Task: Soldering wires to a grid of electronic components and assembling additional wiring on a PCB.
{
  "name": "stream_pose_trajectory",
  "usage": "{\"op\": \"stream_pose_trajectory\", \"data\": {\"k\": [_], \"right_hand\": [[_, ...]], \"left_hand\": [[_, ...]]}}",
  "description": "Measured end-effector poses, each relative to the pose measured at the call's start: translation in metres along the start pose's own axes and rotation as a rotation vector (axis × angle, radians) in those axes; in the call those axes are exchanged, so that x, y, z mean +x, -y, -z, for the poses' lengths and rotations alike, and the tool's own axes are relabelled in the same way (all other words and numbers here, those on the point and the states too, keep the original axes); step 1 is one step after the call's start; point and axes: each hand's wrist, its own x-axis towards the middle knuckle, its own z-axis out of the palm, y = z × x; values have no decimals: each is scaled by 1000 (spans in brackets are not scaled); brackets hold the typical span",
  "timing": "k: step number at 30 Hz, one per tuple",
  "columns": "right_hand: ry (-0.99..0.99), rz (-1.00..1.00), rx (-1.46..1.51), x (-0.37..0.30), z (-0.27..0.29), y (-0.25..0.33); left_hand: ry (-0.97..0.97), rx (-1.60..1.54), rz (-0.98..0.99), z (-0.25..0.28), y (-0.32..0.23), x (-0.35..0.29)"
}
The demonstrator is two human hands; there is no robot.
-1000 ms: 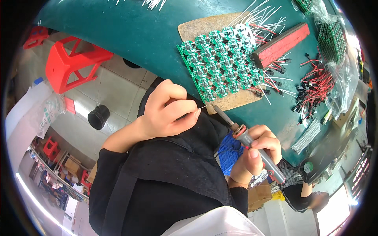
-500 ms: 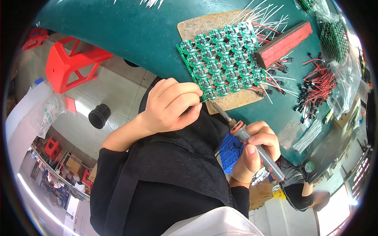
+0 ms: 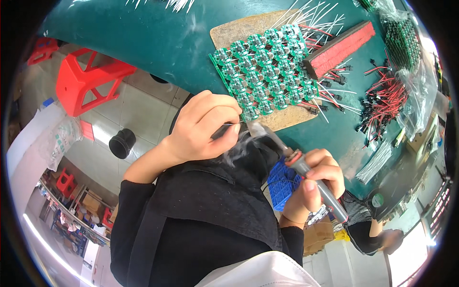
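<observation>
My right hand is closed round the grey handle of a soldering iron. The iron's tip points up and left, at the near edge of a panel of green circuit boards, and pale smoke curls below it. Pinched between the thumb and fingers of my left hand is a thin pale wire, which reaches toward the panel's near corner. Whether iron and wire touch is hard to see through the smoke. Under the panel lies a worn tan board.
On the green table, a red-topped bar rests at the panel's right, over white and red-black wires. Farther right lie a heap of red-black connector leads and bagged circuit boards. A blue crate stands below the table edge.
Smoke has appeared around the iron's tip. The iron and my right hand have shifted slightly to the right and down. My left hand still pinches the wire near the panel's corner.
</observation>
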Motion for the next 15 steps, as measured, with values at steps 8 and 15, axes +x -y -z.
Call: {"op": "stream_pose_trajectory", "data": {"k": [8,15], "right_hand": [[-110,22,23,4,3,5],[-18,27,-52,8,6,1]], "left_hand": [[-57,-265,103,3,-8,2],[34,-14,10,-2,-19,16]]}}
